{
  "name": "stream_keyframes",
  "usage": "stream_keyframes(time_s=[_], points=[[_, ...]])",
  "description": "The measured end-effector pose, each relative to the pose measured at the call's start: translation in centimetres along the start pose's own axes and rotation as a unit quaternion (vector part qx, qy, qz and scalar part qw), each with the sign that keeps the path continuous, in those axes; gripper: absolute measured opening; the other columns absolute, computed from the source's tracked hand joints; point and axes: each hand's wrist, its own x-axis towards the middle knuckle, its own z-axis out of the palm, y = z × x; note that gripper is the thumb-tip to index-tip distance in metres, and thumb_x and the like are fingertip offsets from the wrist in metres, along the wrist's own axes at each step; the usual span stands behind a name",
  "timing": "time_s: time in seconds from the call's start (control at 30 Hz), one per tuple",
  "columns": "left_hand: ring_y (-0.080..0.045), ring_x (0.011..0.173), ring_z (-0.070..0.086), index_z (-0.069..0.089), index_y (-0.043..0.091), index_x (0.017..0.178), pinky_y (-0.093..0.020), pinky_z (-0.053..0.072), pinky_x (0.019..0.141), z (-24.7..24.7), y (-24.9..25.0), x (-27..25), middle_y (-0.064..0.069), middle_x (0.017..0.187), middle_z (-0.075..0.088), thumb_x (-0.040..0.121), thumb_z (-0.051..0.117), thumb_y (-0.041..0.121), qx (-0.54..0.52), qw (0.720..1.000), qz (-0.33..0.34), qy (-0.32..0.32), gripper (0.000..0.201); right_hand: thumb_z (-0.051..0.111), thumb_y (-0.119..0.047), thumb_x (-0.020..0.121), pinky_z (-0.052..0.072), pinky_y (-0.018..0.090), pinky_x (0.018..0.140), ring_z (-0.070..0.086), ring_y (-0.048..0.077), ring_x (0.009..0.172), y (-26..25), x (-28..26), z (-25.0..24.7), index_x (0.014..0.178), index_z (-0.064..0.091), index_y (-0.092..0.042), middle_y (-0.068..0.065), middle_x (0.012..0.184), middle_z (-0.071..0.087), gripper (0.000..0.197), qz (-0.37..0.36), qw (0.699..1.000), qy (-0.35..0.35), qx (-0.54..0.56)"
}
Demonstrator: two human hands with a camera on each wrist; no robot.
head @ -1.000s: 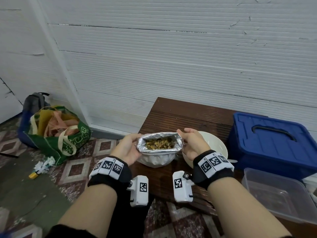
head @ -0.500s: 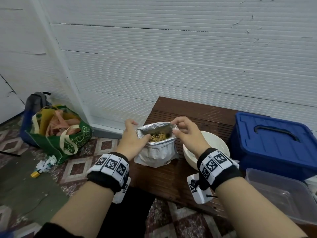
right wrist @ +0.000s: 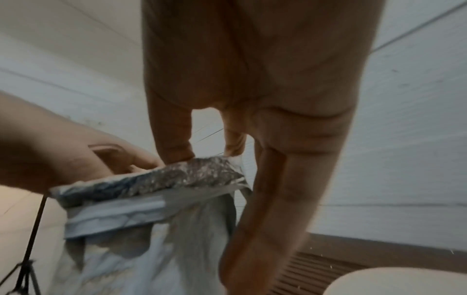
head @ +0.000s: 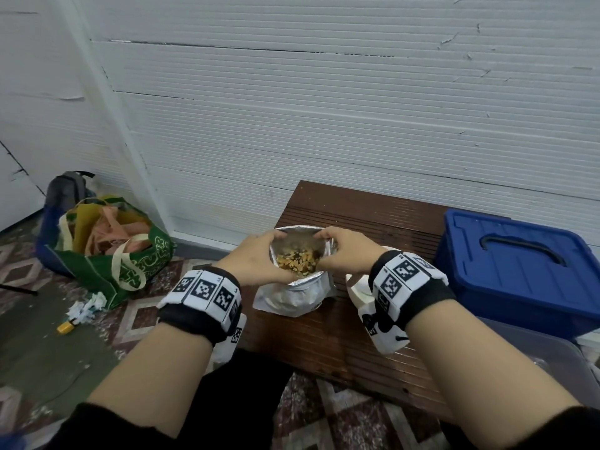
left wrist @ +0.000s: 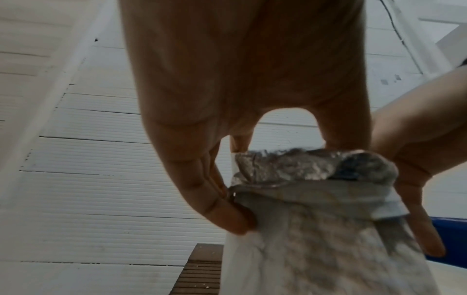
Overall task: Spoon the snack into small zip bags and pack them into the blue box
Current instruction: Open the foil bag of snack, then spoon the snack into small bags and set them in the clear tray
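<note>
Head view: snack bag [head: 293,289] stands on the tabletop [head: 328,339], snack [head: 297,262] visible inside, blue box [head: 519,271] shut at right. Wrist views only: left hand [left wrist: 227,99] and right hand [right wrist: 252,89] fingers pinch the folded-down foil rim.

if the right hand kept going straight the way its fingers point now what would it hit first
Probably the snack mix inside the foil bag: the right hand already grips the rim, fingers pointing down into the opening. Depth inside is hard to judge.

Even soft light in head view, wide-angle bowing, wrist views dim, blurred
</note>
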Motion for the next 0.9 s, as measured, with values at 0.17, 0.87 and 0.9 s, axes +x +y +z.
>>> stream_keyframes(time_s=[0.17,0.87,0.9], points=[[-0.01,0.081,0.059,0.056,0.03,0.127,-0.019,0.041,0.064,-0.4,0.2,-1.1,0.003,0.104,0.063,0.087,0.068,0.035,-0.028,0.998,0.014,0.063,0.042,0.058,0.006,0.085,0.059,0.047,0.072,0.068,0.028,0.062,0.8,-0.6,-0.3,0.12,0.055,-0.026,0.015,0.097,0.06,0.047,-0.033,0.989,0.004,0.142],[-0.007,0.106,0.051,0.049,0.035,0.137,-0.014,0.036,0.078,0.4,3.2,-1.9,0.009,0.116,0.059,0.099,0.052,0.027,-0.021,0.992,0.087,0.093,0.039,0.068,-0.036,0.084,0.048,0.028,0.078,0.062,0.015,0.087,7.9,-5.4,0.9,0.089,0.073,-0.02,0.0,0.09,0.071,0.018,0.042,0.981,0.186,0.025],[-0.011,0.109,0.053,0.047,0.035,0.139,-0.018,0.036,0.083,0.6,3.2,-1.8,0.004,0.123,0.059,0.1,0.051,0.027,-0.016,0.991,0.083,0.1,0.041,0.068,-0.04,0.083,0.047,0.029,0.083,0.061,0.016,0.093,8.5,-5.7,1.5,0.094,0.073,-0.021,-0.001,0.094,0.07,0.022,0.054,0.984,0.158,-0.054]])
